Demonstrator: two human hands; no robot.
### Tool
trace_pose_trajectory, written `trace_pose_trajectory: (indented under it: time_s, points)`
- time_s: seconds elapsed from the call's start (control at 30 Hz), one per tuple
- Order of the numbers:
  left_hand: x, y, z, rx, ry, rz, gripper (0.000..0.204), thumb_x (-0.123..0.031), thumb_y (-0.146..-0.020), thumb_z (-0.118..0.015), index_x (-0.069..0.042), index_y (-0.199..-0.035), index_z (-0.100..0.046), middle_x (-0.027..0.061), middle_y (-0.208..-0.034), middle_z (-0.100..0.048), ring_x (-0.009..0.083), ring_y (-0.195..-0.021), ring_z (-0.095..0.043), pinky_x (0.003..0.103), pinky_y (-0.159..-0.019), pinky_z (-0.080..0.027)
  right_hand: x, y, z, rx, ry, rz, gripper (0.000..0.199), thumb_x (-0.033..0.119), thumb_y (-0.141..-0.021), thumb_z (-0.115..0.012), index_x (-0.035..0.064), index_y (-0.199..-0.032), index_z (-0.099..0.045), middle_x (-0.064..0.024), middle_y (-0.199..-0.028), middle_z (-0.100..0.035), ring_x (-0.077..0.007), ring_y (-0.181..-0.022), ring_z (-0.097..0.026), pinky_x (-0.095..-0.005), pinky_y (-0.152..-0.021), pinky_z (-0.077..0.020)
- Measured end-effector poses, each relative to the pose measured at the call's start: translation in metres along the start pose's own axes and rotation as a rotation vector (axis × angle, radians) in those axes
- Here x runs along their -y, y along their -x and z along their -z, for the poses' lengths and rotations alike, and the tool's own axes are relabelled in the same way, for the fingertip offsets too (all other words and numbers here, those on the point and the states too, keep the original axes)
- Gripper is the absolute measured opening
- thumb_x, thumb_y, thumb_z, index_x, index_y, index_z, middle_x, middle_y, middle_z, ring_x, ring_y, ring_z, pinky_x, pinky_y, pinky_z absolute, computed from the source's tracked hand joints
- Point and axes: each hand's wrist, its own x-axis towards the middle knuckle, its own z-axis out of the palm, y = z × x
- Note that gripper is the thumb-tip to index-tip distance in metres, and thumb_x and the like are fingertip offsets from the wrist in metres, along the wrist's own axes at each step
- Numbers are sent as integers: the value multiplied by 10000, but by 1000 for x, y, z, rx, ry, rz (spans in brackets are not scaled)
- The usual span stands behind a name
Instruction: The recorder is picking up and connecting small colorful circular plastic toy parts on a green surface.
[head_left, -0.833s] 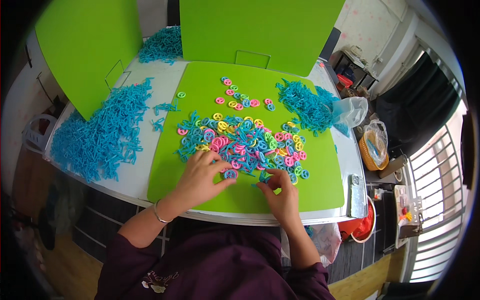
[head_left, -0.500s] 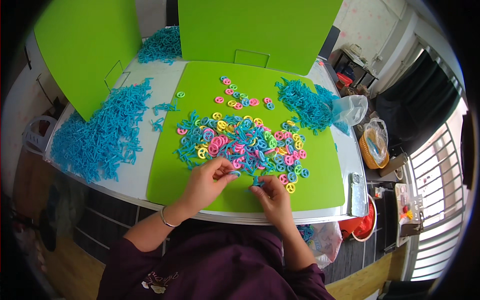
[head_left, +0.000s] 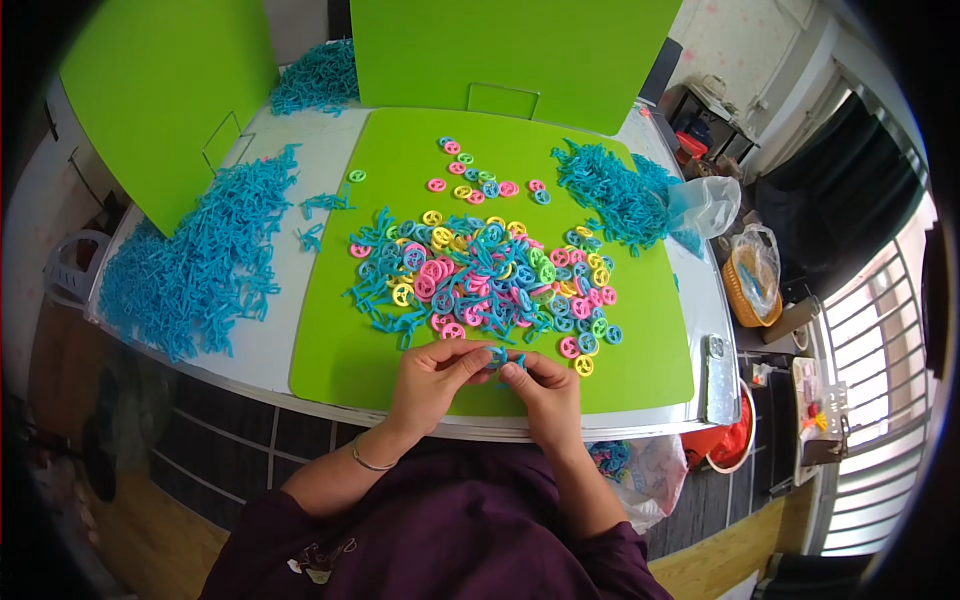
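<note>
Close to the front edge of the green mat [head_left: 345, 365], my two hands meet. A small blue plastic wheel [head_left: 494, 355] is pinched in the fingertips of my left hand [head_left: 428, 388]. My right hand [head_left: 550, 398] grips a blue forked plastic piece [head_left: 518, 361] against it; fingers partly hide both parts, so I cannot tell whether they are joined. Just beyond lies a mixed heap of pink, yellow, green and blue wheels [head_left: 425, 280] with blue forked pieces among them.
Blue forked pieces form a big pile [head_left: 200, 260] on the left and another [head_left: 610, 195] spilling from a clear bag [head_left: 705, 205] on the right. Upright green boards [head_left: 500, 50] stand behind. A phone [head_left: 716, 380] rests at the right table edge. Several wheels lie scattered behind the heap.
My left hand has moved right and slightly down, bringing the blue wheel against the forked piece in my right hand. The view has shifted slightly.
</note>
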Motion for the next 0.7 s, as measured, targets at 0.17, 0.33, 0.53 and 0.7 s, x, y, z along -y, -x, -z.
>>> trace_pose_trajectory:
  time_s: [0.17, 0.33, 0.53, 0.7]
  points:
    - [-1, -1, 2, 8, -75, -75, 157, -74, -870, -645, 30, -984, -677, 45, -823, -677, 83, -724, -623, 200, -661, -519, 3, 7, -4, -37, 602, 364, 244, 102, -786, -728, 15, -1010, -688, -19, -685, -571, -110, -635, -510, -259, -581, -409]
    - [0, 1, 6, 30, -99, -60, 139, -31, -852, -648, 30, -974, -674, 61, -828, -676, 101, -723, -624, 221, -655, -522, -1, 4, -9, -157, 864, 707, 259, 59, -760, -729, 32, -1015, -693, -64, -673, -544, -149, -609, -505, -275, -565, -410]
    - [4, 0, 5, 95, -32, -19, 138, -31, -877, -611, 18, -994, -667, 61, -880, -671, 104, -771, -629, 238, -702, -539, 0, 7, -3, -62, 583, 387, 267, 70, -787, -714, 36, -1051, -685, -21, -653, -513, -101, -620, -475, -248, -570, -389]
    - [6, -1, 6, 65, 149, 121, 193, -67, -891, -601, -10, -1070, -645, 70, -931, -668, 123, -787, -638, 255, -727, -552, -1, 6, 0, -15, 399, 237, 262, 104, -837, -680, 54, -1095, -675, 12, -694, -527, -63, -662, -460, -214, -601, -374]
